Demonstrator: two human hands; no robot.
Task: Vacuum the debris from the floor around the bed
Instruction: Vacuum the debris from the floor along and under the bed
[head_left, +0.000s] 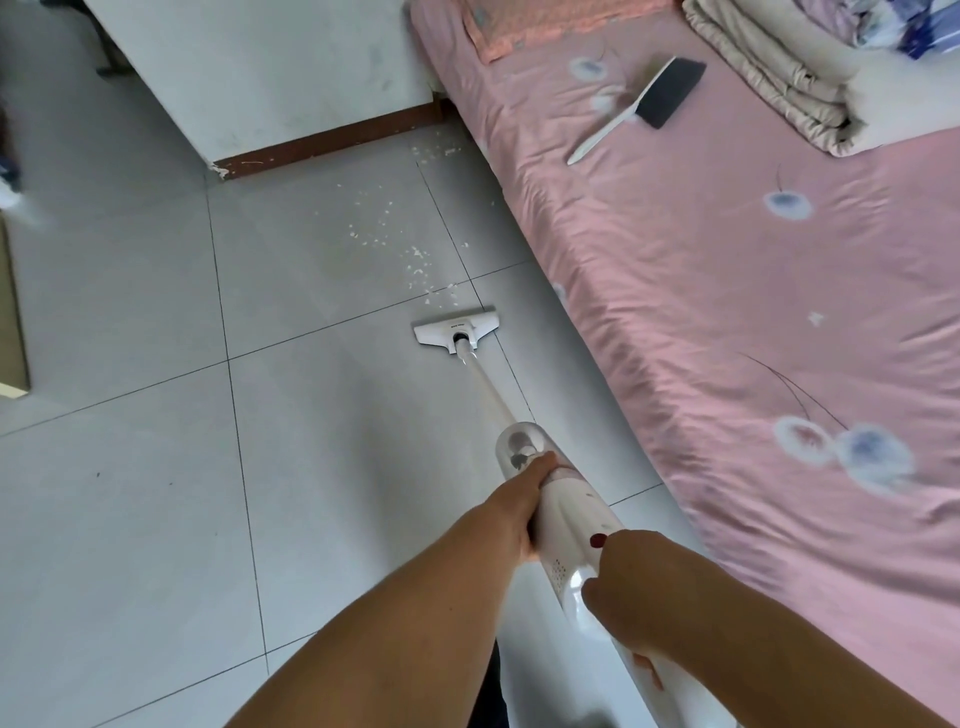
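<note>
While the left hand (519, 512) wraps the vacuum (558, 512) body, the right hand (631, 592) grips its handle; the head (456, 332) sits just short of the debris (415, 260) beside the bed (727, 286).

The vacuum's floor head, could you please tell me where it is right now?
In the head view, the floor head sits flat on the tiled floor left of the bed, just short of the scattered debris.

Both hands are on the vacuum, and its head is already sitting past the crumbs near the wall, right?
Not quite. Both hands, left and right, hold the vacuum, but the head view shows its head short of the crumbs, which lie ahead.
</note>
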